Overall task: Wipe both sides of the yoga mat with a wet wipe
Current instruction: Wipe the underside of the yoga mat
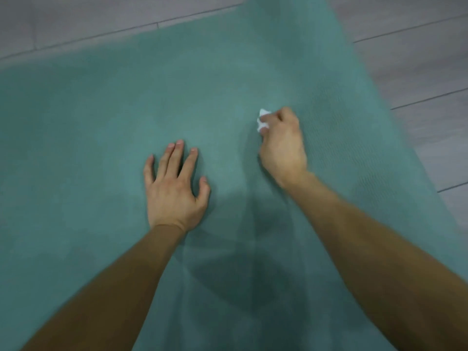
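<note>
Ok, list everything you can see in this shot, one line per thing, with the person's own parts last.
yoga mat: one, teal green, spread flat on the floor, filling most of the view.
floor: one, grey planks, showing past the mat along the top and right edges.
wet wipe: one, white, bunched up, sticking out of the right hand, against the mat right of centre.
forearms: two, bare, reaching in from the bottom edge.
hands: two; left hand lies palm down with fingers spread on the mat, right hand grips the wipe.
</note>
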Available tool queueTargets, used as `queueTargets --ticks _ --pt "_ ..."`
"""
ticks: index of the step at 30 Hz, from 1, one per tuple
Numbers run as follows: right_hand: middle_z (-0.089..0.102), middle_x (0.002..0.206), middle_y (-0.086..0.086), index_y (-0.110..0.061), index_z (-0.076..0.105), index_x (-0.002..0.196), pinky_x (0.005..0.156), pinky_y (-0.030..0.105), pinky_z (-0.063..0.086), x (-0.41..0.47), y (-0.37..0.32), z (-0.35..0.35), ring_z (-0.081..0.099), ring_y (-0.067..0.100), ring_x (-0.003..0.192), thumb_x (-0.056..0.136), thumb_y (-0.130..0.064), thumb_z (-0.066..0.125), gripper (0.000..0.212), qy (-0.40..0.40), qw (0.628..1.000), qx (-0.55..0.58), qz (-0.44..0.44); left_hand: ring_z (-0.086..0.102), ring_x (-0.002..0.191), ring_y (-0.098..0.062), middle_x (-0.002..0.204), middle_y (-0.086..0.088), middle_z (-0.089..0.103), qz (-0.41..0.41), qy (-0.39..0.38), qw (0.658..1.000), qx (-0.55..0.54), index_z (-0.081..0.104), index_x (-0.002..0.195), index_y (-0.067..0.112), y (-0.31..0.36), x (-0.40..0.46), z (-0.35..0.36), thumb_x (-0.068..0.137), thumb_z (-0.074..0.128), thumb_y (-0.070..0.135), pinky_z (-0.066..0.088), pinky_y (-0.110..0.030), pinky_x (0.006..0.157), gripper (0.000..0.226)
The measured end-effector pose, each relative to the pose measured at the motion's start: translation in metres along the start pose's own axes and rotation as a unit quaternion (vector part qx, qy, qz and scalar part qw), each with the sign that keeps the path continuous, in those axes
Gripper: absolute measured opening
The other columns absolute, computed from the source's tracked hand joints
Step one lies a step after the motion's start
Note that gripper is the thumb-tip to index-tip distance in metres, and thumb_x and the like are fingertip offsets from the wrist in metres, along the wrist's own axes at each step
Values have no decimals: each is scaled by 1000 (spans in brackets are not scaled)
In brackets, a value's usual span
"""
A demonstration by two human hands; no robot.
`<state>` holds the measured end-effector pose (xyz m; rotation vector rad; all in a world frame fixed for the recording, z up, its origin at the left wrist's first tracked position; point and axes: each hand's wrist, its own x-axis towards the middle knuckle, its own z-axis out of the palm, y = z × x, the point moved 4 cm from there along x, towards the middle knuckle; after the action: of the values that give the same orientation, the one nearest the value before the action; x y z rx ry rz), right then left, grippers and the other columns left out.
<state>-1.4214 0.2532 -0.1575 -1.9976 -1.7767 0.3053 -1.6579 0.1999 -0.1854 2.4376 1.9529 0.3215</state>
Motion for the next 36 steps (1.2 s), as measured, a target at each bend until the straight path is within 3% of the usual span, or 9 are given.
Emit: queueTargets --ticks 3,6,13,18,21,24,30,34,36 --pt "55 100 12 -8 73 112 82 36 45 -81 -62 18 57 30 90 94 -3 65 20 -155 970 80 -171 40 150 -29 160 -9 47 19 -23 999 32 57 145 21 1 10 -7 94 55 45 27 -57 120 56" --pt "55 93 11 -11 76 108 78 35 49 -66 -50 0 59 31 85 93 -5 72 16 -201 945 56 -253 57 109 -37 118 -10 61 78 -8 995 58 64 110 17 -3 50 -15 97 49 38 42 -54 96 29" --pt "61 97 20 -6 76 101 79 42 50 50 2 -6 63 41 88 98 -5 59 17 18 999 -25 32 40 150 -28 157 -12 46 -12 30 999 -15 45 156 18 -36 73 6 94 54 44 11 -57 130 68" --pt "56 96 10 -9 74 110 74 40 53 -20 -73 18 58 32 91 98 -9 55 22 -208 914 43 -346 28 159 -22 170 -5 35 -97 12 995 -18 43 160 24 -44 81 10 97 46 48 13 -56 130 68" --pt "59 101 18 -2 73 110 78 47 56 80 -21 5 60 41 96 98 -16 35 42 -46 981 -53 -180 38 151 -27 162 -6 45 -103 19 995 2 53 153 23 -39 84 6 93 49 48 21 -54 127 66" --pt "60 108 17 -4 72 104 79 45 49 112 -11 7 62 42 95 95 -4 52 22 0 998 -55 44 49 134 -32 148 -5 56 -112 23 993 36 60 144 24 -38 91 5 90 52 49 33 -54 117 59" --pt "60 100 8 -10 71 109 79 39 53 47 -77 40 53 26 95 88 -4 63 23 -165 907 -26 -386 50 118 -36 131 -7 57 -126 18 991 36 63 134 23 -42 98 5 94 51 49 38 -54 105 48" --pt "65 105 20 -5 76 103 84 42 51 182 -6 17 64 42 96 92 3 58 23 0 993 -104 -56 49 125 -36 135 -9 54 -124 34 992 18 59 139 20 -43 98 5 94 52 44 35 -56 112 51" --pt "63 101 19 -4 74 99 80 43 48 165 -34 32 64 41 90 94 2 57 19 0 998 -58 -24 48 131 -36 143 -10 52 -117 32 993 7 55 147 18 -45 98 6 95 50 44 33 -55 116 58"
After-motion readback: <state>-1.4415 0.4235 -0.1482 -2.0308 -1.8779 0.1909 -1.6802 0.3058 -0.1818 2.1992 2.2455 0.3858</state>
